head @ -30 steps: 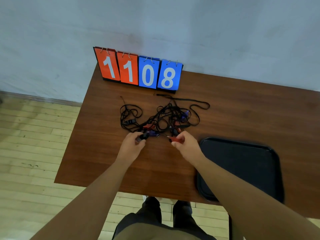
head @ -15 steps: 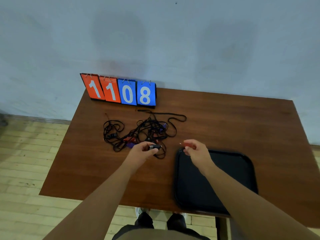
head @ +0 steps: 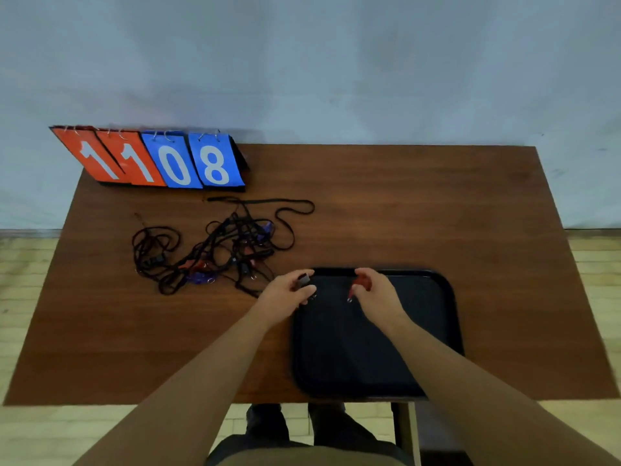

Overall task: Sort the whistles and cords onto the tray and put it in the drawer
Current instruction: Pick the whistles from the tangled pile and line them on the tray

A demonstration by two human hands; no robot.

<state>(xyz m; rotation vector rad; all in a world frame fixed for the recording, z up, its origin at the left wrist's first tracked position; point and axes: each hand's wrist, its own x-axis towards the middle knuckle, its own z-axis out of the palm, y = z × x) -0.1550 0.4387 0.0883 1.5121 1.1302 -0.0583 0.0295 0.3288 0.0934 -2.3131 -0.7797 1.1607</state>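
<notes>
The only writing that can be read is on the row of flip cards [head: 174, 161] standing at the far left corner of the worktop [head: 420, 210], against the wall. Two orange cards each show a white 1, and two blue cards show 0 and 8, so the row reads 1108. No brand or label can be made out on anything else.

In front of the cards lies a tangle of black cords [head: 228, 250], well apart from the worktop's left edge. Small whistles are caught up in it, including a purple whistle [head: 198, 279] at the near side. One cord loop trails out toward the middle of the worktop.

A black tray [head: 450, 297] sits just right of the tangle, its near rim right at the worktop's front edge. Both hands are over the tray's far end. The left hand [head: 285, 294] is above the tray's far left corner, with its thumb and fingers curled around a dark whistle [head: 303, 280]. The right hand [head: 378, 294] pinches a red whistle [head: 362, 283], and a small ring hangs below it.

Bare wood runs from the tray's right rim to the worktop's right edge and across the far right as far as the wall. More bare wood lies at the front left, between the tangle and the front edge.
</notes>
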